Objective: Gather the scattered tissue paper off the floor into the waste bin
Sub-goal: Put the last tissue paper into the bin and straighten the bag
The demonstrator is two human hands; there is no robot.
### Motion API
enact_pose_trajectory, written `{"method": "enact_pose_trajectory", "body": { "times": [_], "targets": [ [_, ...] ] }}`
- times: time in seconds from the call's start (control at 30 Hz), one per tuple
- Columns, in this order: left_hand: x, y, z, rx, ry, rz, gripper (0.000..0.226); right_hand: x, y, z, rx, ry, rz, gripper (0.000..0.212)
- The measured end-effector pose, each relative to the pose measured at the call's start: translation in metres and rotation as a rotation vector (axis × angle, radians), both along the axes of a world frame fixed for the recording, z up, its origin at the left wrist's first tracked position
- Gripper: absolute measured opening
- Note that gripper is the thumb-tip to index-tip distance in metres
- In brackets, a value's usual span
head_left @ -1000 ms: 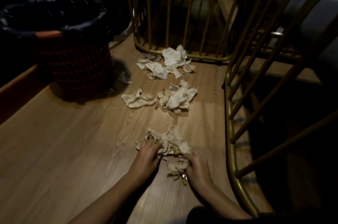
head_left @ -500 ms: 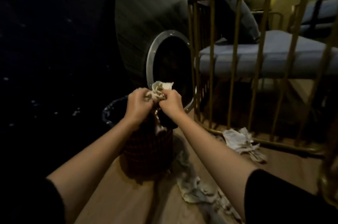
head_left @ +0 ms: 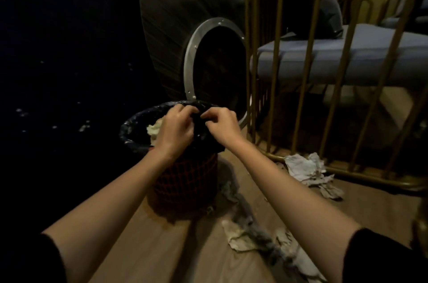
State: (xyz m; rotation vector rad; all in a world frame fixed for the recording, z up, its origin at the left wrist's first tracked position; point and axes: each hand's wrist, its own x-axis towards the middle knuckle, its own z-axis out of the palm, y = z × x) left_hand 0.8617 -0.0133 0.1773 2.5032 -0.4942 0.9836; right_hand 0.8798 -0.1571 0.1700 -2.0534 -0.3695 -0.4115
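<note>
The waste bin [head_left: 185, 181] is a red mesh basket with a black liner, standing on the wood floor. Crumpled tissue [head_left: 154, 130] lies inside it, at the left of the opening. My left hand [head_left: 176, 127] and my right hand [head_left: 222, 125] hover together over the bin's far rim, fingers curled, with no pale tissue in them. Their fingertips meet at the dark liner; whether they pinch it is unclear. More tissue lies on the floor: one clump [head_left: 305, 171] by the chair base, another [head_left: 245, 236] near my right forearm.
A gold-barred chair frame [head_left: 252, 74] with a grey-blue cushion [head_left: 347, 58] stands to the right of the bin. Behind the bin is a dark round panel with a metal ring [head_left: 192, 63]. The left side is too dark to make out.
My hands lifted a tissue wad from the floor and carried it over the bin. The wad has now left my hands and lies in the bin, and my hands sit lower at the rim.
</note>
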Motion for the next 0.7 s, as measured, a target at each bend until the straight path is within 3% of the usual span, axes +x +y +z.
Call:
{"method": "enact_pose_trajectory", "body": {
  "times": [0.1,0.17,0.27,0.33,0.4,0.53,0.7],
  "targets": [
    [-0.014,-0.051,-0.026,0.027,0.033,-0.218,0.026,-0.019,-0.055,-0.031,-0.03,0.021,-0.117,0.02],
    [-0.022,-0.082,-0.061,0.072,0.172,-0.299,0.03,-0.029,-0.094,-0.074,-0.136,0.234,-0.215,0.021],
    [-0.038,-0.115,-0.133,0.31,0.613,-0.219,0.056,-0.068,-0.15,-0.15,-0.377,0.573,-0.29,0.043],
    [-0.05,-0.12,-0.177,0.49,0.921,-0.188,0.069,-0.105,-0.171,-0.195,-0.42,0.754,-0.285,0.067],
    [-0.066,-0.118,-0.215,0.536,1.062,-0.189,0.068,-0.135,-0.172,-0.231,-0.445,0.83,-0.262,0.076],
    [-0.104,-0.113,-0.261,0.207,0.912,-0.136,0.023,-0.175,-0.145,-0.264,-0.576,0.613,-0.452,0.048],
    [-0.096,-0.113,-0.263,0.026,0.814,-0.165,0.014,-0.166,-0.153,-0.266,-0.412,0.396,-0.4,0.033]
  ]
}}
